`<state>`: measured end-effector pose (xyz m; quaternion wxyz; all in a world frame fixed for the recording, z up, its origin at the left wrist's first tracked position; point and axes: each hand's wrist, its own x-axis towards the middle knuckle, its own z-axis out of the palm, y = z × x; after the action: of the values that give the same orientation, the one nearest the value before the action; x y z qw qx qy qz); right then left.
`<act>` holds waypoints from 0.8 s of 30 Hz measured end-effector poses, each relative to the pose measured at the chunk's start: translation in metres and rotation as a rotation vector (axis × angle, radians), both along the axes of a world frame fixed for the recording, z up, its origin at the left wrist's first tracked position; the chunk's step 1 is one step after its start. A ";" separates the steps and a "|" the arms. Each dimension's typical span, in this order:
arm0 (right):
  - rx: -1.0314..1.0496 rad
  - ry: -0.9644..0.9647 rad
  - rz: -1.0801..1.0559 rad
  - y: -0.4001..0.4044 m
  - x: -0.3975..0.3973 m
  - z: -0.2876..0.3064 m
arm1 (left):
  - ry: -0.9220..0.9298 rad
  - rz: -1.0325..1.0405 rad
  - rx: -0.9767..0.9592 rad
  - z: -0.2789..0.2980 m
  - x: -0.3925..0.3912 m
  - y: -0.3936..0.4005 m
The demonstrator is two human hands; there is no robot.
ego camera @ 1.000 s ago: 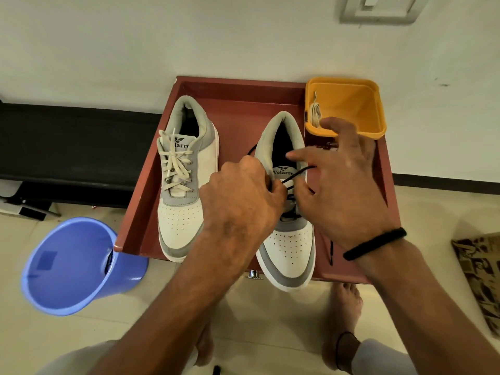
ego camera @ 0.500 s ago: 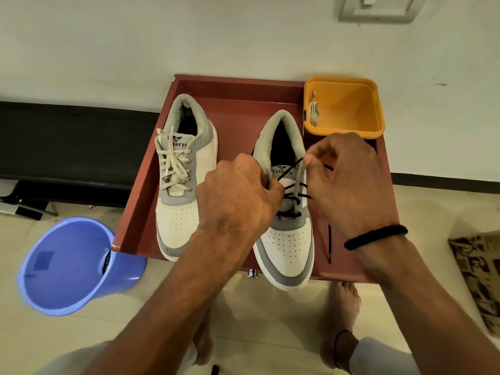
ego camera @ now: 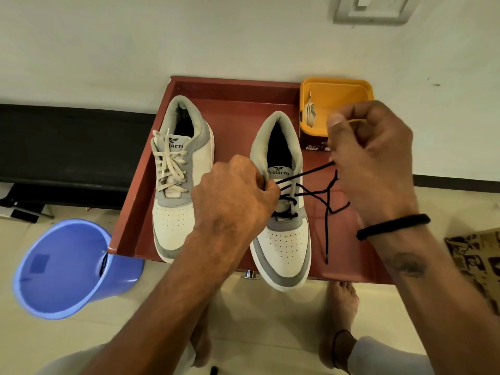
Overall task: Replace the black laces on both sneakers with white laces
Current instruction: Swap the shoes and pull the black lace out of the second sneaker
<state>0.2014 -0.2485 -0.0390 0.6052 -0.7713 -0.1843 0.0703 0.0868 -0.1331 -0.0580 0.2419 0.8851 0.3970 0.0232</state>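
Note:
Two white-and-grey sneakers stand side by side in a red-brown tray [ego camera: 232, 104]. The left sneaker [ego camera: 180, 190] carries white laces. The right sneaker [ego camera: 284, 239] still has a black lace [ego camera: 319, 194] in its lower eyelets. My left hand [ego camera: 232, 196] grips the right sneaker's left side beside the tongue, fingers curled at the eyelets. My right hand [ego camera: 370, 163] is raised to the right of the shoe and holds a strand of the black lace; loose strands trail down onto the tray. A coiled white lace [ego camera: 310, 115] lies in the yellow tub [ego camera: 341, 90].
The yellow tub sits on a small box at the tray's back right corner. A blue plastic bucket [ego camera: 67, 269] stands on the floor at the tray's left front. My bare feet are below the tray's front edge. A patterned mat [ego camera: 479, 263] lies at right.
My right hand has drawn the black lace up and to the right, out of the upper eyelets, so more loose lace lies on the tray. My left hand stays on the shoe.

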 end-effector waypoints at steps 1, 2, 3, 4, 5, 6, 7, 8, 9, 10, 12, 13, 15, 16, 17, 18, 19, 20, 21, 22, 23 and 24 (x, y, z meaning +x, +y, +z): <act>-0.123 -0.143 0.077 -0.001 -0.002 -0.001 | 0.006 -0.002 -0.001 0.000 0.000 0.000; -0.269 -0.269 0.169 -0.001 -0.005 -0.003 | 0.010 -0.003 -0.003 0.000 0.000 0.000; -0.422 -0.365 0.263 0.000 -0.008 -0.006 | 0.009 -0.004 -0.004 0.000 0.000 0.000; -0.562 -0.420 0.351 0.002 -0.012 -0.010 | 0.006 -0.003 -0.005 0.000 0.000 0.001; -0.680 -0.439 0.418 0.003 -0.014 -0.013 | 0.001 -0.002 -0.004 -0.001 0.000 0.001; -0.769 -0.440 0.458 0.004 -0.016 -0.016 | 0.001 -0.004 -0.003 -0.001 0.000 0.002; -0.825 -0.436 0.476 0.005 -0.017 -0.017 | 0.003 -0.006 -0.001 -0.002 -0.001 0.002; -0.848 -0.432 0.477 0.005 -0.018 -0.017 | 0.004 -0.007 -0.001 -0.002 -0.002 0.002; -0.843 -0.431 0.466 0.005 -0.018 -0.017 | 0.001 -0.006 -0.002 -0.002 -0.002 0.003; -0.823 -0.433 0.445 0.006 -0.018 -0.017 | -0.004 -0.001 -0.005 -0.002 -0.003 0.003; -0.771 -0.421 0.385 0.005 -0.017 -0.020 | -0.016 0.005 -0.005 -0.004 -0.003 0.003; -0.722 -0.390 0.352 0.007 -0.018 -0.021 | -0.023 0.012 0.000 -0.004 -0.005 0.004; -0.582 -0.270 0.273 0.005 -0.015 -0.021 | -0.035 0.016 0.003 -0.005 -0.005 0.003; -0.505 -0.199 0.230 0.004 -0.013 -0.020 | -0.035 0.017 0.002 -0.005 -0.004 0.002; -0.412 -0.111 0.189 0.004 -0.012 -0.017 | -0.034 0.019 -0.001 -0.005 -0.004 0.001; -0.281 0.011 0.151 0.004 -0.012 -0.014 | -0.030 0.019 -0.006 -0.005 -0.004 0.001; -0.117 0.176 0.124 0.006 -0.011 -0.010 | -0.026 0.020 -0.011 -0.004 -0.004 0.000; 0.055 0.362 0.108 0.007 -0.011 -0.007 | -0.023 0.022 -0.014 -0.004 -0.004 -0.001; 0.206 0.525 0.088 0.008 -0.010 -0.004 | -0.018 0.023 -0.014 -0.005 -0.004 0.000; 0.318 0.643 0.057 0.009 -0.009 -0.002 | -0.010 0.026 -0.014 -0.005 -0.005 0.000; 0.389 0.720 0.017 0.008 -0.007 0.001 | -0.001 0.028 -0.015 -0.006 -0.005 0.000; 0.429 0.762 -0.028 0.007 -0.005 0.002 | 0.003 0.030 -0.018 -0.006 -0.005 -0.001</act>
<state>0.1965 -0.2418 -0.0373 0.7773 -0.5496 0.0524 0.3017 0.0819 -0.1344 -0.0638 0.2487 0.8769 0.4107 0.0220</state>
